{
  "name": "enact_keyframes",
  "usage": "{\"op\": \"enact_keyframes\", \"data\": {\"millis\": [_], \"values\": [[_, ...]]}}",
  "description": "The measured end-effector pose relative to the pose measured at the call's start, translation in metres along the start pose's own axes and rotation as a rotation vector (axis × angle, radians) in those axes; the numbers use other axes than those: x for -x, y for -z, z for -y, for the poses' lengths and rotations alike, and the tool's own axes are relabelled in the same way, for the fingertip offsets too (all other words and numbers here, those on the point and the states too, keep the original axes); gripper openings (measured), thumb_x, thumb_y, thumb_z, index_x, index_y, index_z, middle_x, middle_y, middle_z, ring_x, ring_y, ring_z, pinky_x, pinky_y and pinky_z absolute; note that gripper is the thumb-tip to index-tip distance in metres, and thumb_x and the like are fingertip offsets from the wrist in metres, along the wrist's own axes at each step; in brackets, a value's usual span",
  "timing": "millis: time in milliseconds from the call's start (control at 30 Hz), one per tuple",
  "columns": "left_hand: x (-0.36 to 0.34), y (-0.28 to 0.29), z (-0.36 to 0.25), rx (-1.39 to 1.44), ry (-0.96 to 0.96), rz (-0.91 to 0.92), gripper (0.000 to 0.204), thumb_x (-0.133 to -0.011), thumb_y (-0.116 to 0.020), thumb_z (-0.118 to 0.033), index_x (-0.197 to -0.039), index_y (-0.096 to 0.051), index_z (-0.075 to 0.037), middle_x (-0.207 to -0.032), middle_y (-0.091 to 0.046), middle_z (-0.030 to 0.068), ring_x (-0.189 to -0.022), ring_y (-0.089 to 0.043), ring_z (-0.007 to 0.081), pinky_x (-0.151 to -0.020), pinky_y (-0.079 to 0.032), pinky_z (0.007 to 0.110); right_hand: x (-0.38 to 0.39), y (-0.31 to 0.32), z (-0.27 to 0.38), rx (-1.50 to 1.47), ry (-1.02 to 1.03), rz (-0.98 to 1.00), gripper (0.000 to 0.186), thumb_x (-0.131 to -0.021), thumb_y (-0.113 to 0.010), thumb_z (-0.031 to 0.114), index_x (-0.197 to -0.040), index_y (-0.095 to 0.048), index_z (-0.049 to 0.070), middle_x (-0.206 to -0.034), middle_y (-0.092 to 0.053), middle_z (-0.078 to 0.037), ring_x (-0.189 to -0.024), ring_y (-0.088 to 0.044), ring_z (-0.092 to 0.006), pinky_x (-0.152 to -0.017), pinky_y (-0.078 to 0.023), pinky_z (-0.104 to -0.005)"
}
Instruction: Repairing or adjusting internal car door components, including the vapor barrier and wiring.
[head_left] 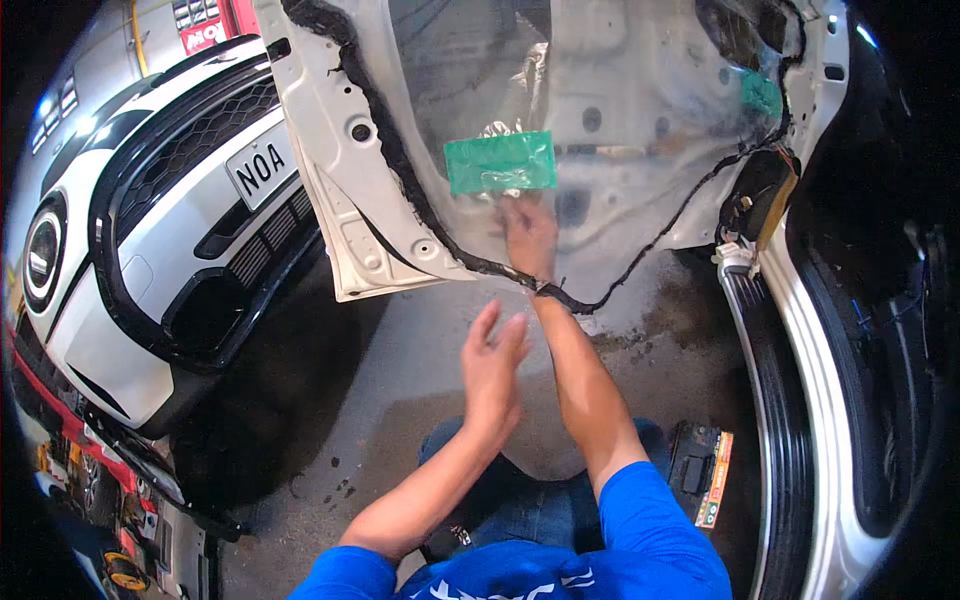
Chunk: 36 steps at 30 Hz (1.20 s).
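Note:
An open white car door panel (630, 100) fills the upper middle, with a clear plastic sheet (470, 70), a green tape strip (500, 160) and a black sealant bead (385, 170) along its edge. My right hand (528, 230) reaches up behind the sheet's lower part, just below the green strip; its fingers show hazily through the plastic, and what they touch is unclear. My left hand (490, 365) is raised in the air below the door's lower edge, fingers apart and holding nothing visible, left of my right forearm (590, 390).
A white car front (130, 340) stands close at the left. The door opening's sill (760, 400) and pillar run down the right. A black case and orange box (700, 470) lie on the grey floor (350, 420) beside my right knee. Assorted equipment (125, 540) sits at lower left.

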<state>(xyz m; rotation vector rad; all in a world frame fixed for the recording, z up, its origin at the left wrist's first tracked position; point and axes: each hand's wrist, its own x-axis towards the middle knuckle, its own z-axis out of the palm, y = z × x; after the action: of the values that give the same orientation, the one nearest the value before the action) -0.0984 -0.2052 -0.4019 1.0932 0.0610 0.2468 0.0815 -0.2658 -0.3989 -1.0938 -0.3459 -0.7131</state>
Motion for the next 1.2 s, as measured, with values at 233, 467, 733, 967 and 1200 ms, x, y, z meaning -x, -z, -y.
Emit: {"op": "enact_keyframes", "data": {"millis": [233, 467, 733, 967, 1200], "values": [[-0.105, -0.029, -0.132, -0.902, -1.299, 0.371, 0.022, -0.083, -0.050, 0.008, -0.099, -0.064, 0.000, -0.095, -0.065, 0.0150, -0.089, -0.063, 0.0237, -0.081, -0.046, 0.029, -0.002, -0.011, 0.019, 0.245, 0.165, -0.090, 0.019, -0.080, -0.064, 0.015, -0.088, -0.064, -0.003, -0.078, -0.063, -0.015, -0.071, -0.059, -0.0217, -0.066, -0.046, -0.0332], [-0.169, -0.075, -0.151, -1.726, -0.980, 0.715, 0.023, -0.074, -0.057, 0.000, -0.095, -0.066, -0.002, -0.093, -0.064, 0.0163, -0.089, -0.062, 0.0343, -0.078, -0.048, 0.038, -0.023, -0.011, -0.013, -0.097, 0.169, -0.096, 0.012, -0.077, -0.066, 0.009, -0.083, -0.066, 0.000, -0.078, -0.065, -0.011, -0.072, -0.060, -0.0194, -0.066, -0.046, -0.0329], [-0.167, -0.079, -0.163, -1.801, -0.983, 0.852, 0.026, -0.069, -0.061, -0.003, -0.094, -0.067, -0.004, -0.095, -0.063, 0.0156, -0.089, -0.060, 0.0333, -0.077, -0.047, 0.039, -0.014, -0.020, 0.004, 0.139, 0.183, -0.092, 0.019, -0.078, -0.065, 0.016, -0.085, -0.068, -0.001, -0.082, -0.067, -0.014, -0.075, -0.062, -0.0210, -0.066, -0.046, -0.0327], [-0.174, -0.091, -0.161, -1.904, -1.067, 0.890, 0.017, -0.068, -0.065, -0.011, -0.083, -0.068, -0.006, -0.080, -0.064, 0.0164, -0.082, -0.061, 0.0347, -0.073, -0.049, 0.041, -0.019, -0.018, 0.019, 0.087, -0.083, -0.018, 0.025, -0.078, -0.066, 0.022, -0.089, -0.066, -0.001, -0.086, -0.066, -0.017, -0.078, -0.062, -0.0265, -0.071, -0.047, -0.0348], [-0.168, -0.082, -0.155, -1.844, -1.017, 0.918, 0.014, -0.068, -0.060, -0.005, -0.081, -0.064, -0.002, -0.083, -0.062, 0.0185, -0.082, -0.060, 0.0371, -0.072, -0.048, 0.043, 0.101, 0.038, -0.018, 0.780, 0.181, 0.101, 0.050, -0.085, -0.061, 0.021, -0.126, -0.045, -0.003, -0.122, -0.050, -0.022, -0.117, -0.043, -0.0371, -0.096, -0.037, -0.0420]]}}
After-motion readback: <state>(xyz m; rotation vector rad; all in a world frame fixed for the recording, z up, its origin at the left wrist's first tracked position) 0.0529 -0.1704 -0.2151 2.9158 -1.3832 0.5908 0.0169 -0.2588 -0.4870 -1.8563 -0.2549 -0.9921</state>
